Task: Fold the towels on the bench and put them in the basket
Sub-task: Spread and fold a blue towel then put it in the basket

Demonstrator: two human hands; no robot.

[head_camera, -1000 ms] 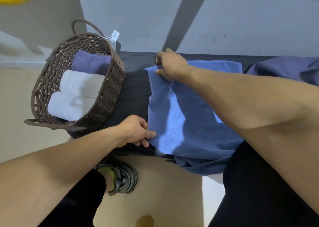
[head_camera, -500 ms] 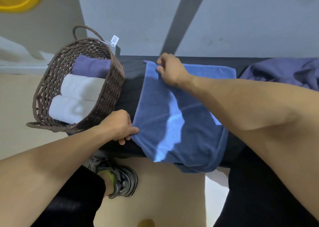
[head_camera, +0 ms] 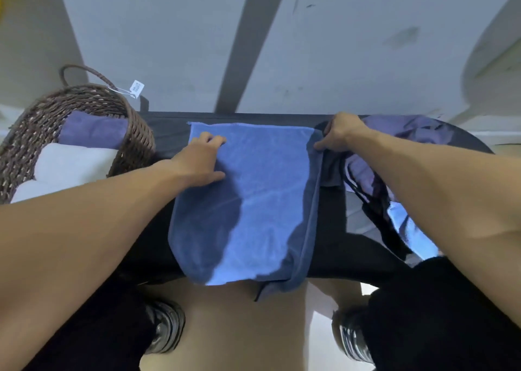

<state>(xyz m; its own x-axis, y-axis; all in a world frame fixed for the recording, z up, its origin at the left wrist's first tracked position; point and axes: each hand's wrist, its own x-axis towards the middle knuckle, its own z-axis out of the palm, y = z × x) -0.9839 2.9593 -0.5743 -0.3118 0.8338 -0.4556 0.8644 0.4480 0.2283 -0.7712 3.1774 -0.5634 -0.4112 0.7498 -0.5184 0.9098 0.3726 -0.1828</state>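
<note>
Since the earlier frames, both hands have shifted: the left hand (head_camera: 201, 160) now lies on the blue terry towel (head_camera: 253, 201), and the right hand (head_camera: 339, 133) has gone to the towel's 2 o'clock corner. Left fingers (head_camera: 214, 140) are apart and flat, pressing the cloth down near its 10 o'clock corner. Right fingers (head_camera: 320, 146) are curled together at the towel's right edge; whether they pinch cloth cannot be told. The towel lies doubled across the dark padded bench (head_camera: 169, 133), its near end hanging over the 6 o'clock edge. A brown woven wicker basket (head_camera: 132, 133) stands at 9 o'clock, holding a purple rolled towel (head_camera: 90, 131) and white rolled towels (head_camera: 70, 164). A purple crumpled towel (head_camera: 408, 128) waits at 3 o'clock, touching the right hand.

Risk, as judged: the overhanging end may drag the towel off the bench once the left hand lifts. The layers at the right edge already sit uneven, so the next fold may come out skewed. The right hand may also catch the purple cloth.
</note>
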